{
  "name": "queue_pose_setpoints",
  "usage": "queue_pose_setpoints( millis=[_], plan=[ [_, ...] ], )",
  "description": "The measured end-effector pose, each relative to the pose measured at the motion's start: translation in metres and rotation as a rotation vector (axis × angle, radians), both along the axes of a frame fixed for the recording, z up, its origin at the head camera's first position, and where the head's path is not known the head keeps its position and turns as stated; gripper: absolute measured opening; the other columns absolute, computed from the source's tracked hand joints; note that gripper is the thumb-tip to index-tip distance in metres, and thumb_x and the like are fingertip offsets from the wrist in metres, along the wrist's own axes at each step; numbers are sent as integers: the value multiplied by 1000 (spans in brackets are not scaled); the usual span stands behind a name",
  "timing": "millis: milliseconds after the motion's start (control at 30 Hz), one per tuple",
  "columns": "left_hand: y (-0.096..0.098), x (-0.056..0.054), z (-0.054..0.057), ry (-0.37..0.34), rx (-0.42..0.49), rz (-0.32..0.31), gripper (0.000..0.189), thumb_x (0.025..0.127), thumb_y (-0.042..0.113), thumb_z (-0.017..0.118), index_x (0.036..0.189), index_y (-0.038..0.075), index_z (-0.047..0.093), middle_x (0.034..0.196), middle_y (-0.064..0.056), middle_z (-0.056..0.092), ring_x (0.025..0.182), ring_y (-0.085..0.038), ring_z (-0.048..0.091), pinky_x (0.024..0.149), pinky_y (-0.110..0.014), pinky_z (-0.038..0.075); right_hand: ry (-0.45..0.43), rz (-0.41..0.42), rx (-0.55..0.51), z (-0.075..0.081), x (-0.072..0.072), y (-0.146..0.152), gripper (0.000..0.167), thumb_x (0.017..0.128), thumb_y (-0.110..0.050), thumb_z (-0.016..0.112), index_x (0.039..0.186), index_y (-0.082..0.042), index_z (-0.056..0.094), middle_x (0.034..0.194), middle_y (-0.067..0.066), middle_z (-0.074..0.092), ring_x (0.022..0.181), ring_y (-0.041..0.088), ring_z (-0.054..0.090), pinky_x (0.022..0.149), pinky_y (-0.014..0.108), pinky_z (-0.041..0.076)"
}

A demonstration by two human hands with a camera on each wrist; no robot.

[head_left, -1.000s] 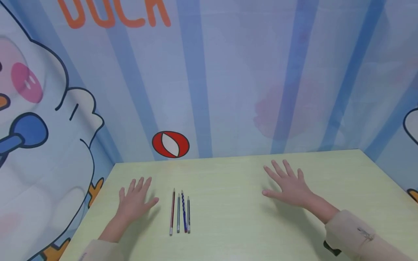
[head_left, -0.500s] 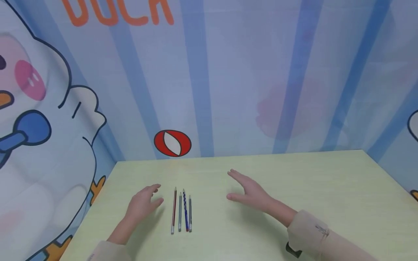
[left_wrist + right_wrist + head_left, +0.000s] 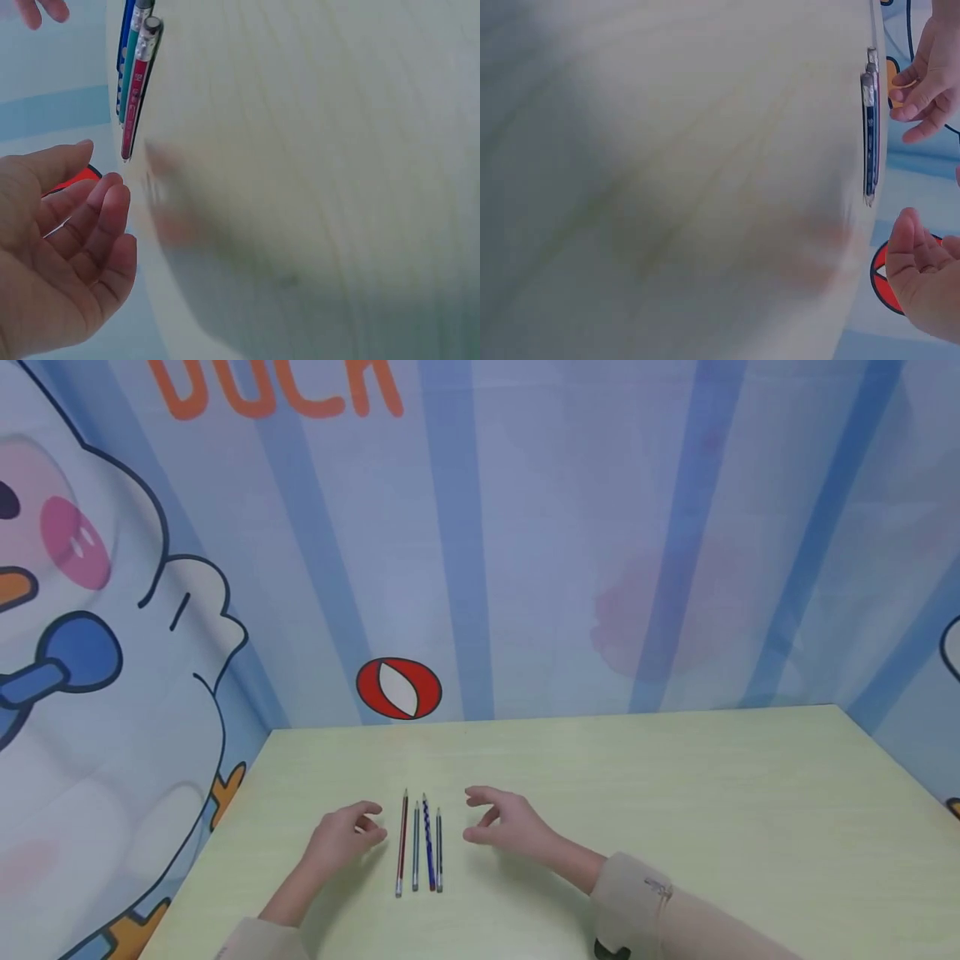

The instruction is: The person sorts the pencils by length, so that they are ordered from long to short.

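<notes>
Side by side on the table lie a red pencil (image 3: 402,845), a teal pencil (image 3: 416,848), a blue patterned pencil (image 3: 428,843) and a dark blue pencil (image 3: 439,853). Their eraser ends face the person. My left hand (image 3: 339,842) hovers just left of the red pencil, fingers loosely bent, touching nothing. To the right of the dark blue pencil, my right hand (image 3: 516,823) hovers with its thumb and fingers apart. In the left wrist view the red pencil (image 3: 136,94) is beyond the fingertips. The right wrist view shows the dark blue pencil (image 3: 868,135) apart from the hand.
The pale wood-grain table (image 3: 712,793) extends far to the right. Behind it hangs a blue striped cloth backdrop (image 3: 547,527) with a printed cartoon duck (image 3: 142,710) on the left and a red-and-white ball print (image 3: 429,689).
My right hand has swept left toward the pencils, and my left hand has shifted slightly right. Both hands went from spread fingers to loosely bent ones. The pencils have stayed in place.
</notes>
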State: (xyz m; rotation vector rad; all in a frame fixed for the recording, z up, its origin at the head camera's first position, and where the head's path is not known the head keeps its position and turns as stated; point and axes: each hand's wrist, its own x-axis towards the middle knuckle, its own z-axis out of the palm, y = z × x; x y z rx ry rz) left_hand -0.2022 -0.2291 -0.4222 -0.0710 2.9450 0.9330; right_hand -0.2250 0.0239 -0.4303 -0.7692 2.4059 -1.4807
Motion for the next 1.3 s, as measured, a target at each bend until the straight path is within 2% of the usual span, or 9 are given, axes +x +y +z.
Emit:
queue_pose_setpoints(
  millis=[133,267,533,867,1033,1200,1300],
  plan=[
    [2,0,-3,-45,-10,11,39,79,17,63,115,3,55,78,-1,61,62,-10,52,54,-23,41,-69,0,-14,-6,-1,-15,58,77,-17,67,127,1,43,117,19,54,71,12,58,57,23,47],
    [5,-1,-6,-70,-16,20,41,79,19,64,115,3,54,76,-1,60,60,-10,51,52,-23,41,-122,-17,-9,-8,-1,-29,54,77,-17,67,125,-1,46,113,16,57,67,11,56,56,25,47],
    [9,-3,-10,-66,-1,14,43,78,20,64,116,3,53,74,-1,60,57,-10,52,51,-23,41,-145,-50,56,-13,-4,-54,53,75,-19,68,123,-5,49,101,7,60,68,11,54,55,23,45],
    [15,-4,-12,-31,-29,-17,44,79,22,64,117,2,52,73,-1,60,56,-9,51,51,-23,39,40,-60,246,-18,-3,-70,51,74,-21,69,119,-4,52,87,1,60,72,6,50,65,19,42],
    [18,-5,-11,-34,-40,-10,43,79,22,63,116,2,53,73,-2,60,55,-10,51,51,-23,38,91,-50,299,-17,-3,-73,42,74,-19,69,111,-2,58,79,0,55,65,5,46,57,16,40],
    [20,-5,-12,-47,-51,-1,43,80,22,62,116,2,52,72,-2,59,56,-10,50,51,-23,38,125,-58,343,-18,-4,-77,23,74,-19,69,91,-6,62,69,-4,49,58,5,42,51,16,36],
    [22,-6,-12,-52,-54,2,43,80,22,62,116,2,52,73,-2,58,58,-11,50,51,-23,38,123,-67,362,-19,-5,-78,24,72,-21,70,89,-5,62,70,-2,50,58,5,42,51,16,36]
  ],
)
